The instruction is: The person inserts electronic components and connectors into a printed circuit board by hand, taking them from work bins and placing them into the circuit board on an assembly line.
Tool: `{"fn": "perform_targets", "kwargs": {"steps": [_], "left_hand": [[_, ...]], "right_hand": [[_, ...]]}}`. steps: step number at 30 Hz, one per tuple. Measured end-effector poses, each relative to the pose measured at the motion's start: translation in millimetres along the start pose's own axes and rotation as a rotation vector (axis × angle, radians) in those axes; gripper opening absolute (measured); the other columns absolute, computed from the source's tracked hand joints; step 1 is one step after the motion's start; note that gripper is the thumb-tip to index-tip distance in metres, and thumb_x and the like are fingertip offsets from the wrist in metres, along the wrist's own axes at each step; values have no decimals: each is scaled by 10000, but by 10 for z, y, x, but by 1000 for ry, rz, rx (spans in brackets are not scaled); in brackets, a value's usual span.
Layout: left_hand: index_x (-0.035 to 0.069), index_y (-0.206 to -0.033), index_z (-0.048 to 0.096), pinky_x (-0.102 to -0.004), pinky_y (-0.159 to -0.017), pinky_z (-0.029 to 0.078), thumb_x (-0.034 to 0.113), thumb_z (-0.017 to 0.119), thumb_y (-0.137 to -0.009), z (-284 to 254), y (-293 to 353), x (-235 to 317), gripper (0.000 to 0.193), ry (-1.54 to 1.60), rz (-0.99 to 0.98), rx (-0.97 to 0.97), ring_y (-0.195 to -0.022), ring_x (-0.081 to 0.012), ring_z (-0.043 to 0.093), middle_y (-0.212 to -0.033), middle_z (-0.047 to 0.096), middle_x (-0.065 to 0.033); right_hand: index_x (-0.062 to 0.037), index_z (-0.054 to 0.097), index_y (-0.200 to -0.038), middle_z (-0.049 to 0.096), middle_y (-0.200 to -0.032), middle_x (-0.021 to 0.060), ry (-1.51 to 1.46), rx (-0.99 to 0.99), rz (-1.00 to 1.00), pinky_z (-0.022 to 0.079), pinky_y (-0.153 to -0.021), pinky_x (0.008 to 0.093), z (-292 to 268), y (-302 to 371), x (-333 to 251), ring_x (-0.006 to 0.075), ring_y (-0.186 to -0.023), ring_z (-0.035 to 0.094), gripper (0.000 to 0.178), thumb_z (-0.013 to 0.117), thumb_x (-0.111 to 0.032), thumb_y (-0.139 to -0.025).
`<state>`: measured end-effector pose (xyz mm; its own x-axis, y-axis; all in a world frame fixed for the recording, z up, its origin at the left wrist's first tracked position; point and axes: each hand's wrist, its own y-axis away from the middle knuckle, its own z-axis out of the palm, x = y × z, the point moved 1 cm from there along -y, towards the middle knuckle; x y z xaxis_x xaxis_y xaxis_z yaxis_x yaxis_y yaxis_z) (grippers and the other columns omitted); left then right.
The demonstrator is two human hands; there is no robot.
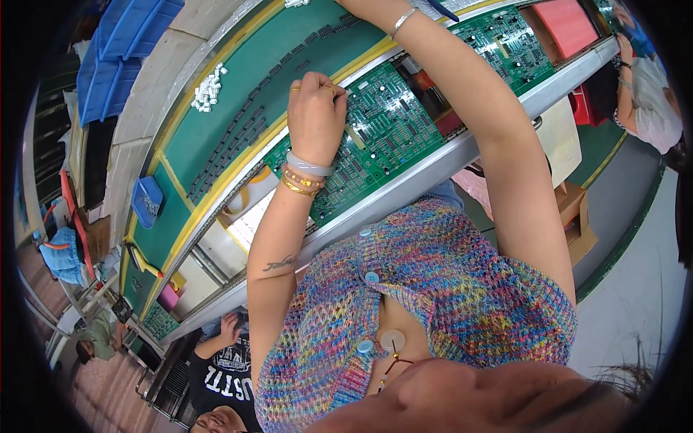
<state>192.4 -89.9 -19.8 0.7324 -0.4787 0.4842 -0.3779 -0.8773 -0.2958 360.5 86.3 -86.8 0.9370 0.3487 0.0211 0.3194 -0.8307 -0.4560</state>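
Observation:
My left hand (316, 115) is closed, its fingers curled together above the left edge of a green circuit board (393, 115). Whatever its fingertips may hold is hidden. At the top edge, my right hand (359, 6) is mostly cut off by the frame, and its fingers do not show. Beyond the left hand, rows of black chips (253, 94) lie on a green work surface (186, 141). White components (208, 90) form a small pile farther left. The board carries many small parts and sits in a metal-railed track (404, 179).
Another populated board (498, 50) stands farther right along the track, before a red panel (567, 25). A blue tray (147, 200) of small parts sits at the left, with blue bins (115, 54) behind. Co-workers are at lower left and far right.

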Motion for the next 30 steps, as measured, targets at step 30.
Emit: {"fn": "perform_targets", "kwargs": {"steps": [30], "left_hand": [[14, -829, 692, -389, -742, 480, 46, 695, -737, 9, 99, 35, 97, -114, 110, -3, -840, -294, 547, -892, 570, -102]], "right_hand": [[-23, 602, -855, 639, -754, 198, -228, -67, 205, 523, -662, 415, -619, 152, -96, 335, -732, 648, 178, 617, -199, -837]]}}
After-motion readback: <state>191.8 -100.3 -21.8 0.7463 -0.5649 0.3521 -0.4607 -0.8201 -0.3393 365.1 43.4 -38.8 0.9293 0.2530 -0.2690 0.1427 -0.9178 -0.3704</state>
